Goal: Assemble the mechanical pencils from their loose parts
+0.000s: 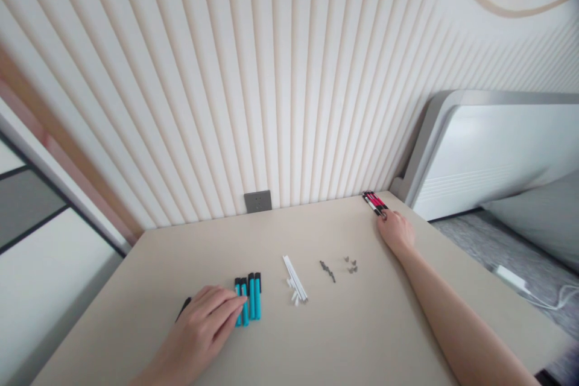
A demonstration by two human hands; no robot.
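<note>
The person's left hand (203, 319) lies nearest, palm down over the table (362, 338), its fingers bent and close together. The fingertips lie over the two leftmost of four teal barrels (255, 300) with black tops; whether they grip or merely touch one is unclear. A dark object (183, 309) shows partly behind this hand. To the right of the barrels lie slim white rods (296, 280), side by side and slanting, with small white pieces (296, 299) just beside them. Farther right come a slanting row of small dark parts (328, 271) and a loose cluster of tiny grey pieces (354, 269). The right hand (397, 232) reaches farther out, fingers curled at the near ends of a bundle of red, black and white pens (374, 202); one cannot tell how firmly it holds them. Beyond, a dark socket plate (257, 201) sits on the ribbed wall (289, 72).
</note>
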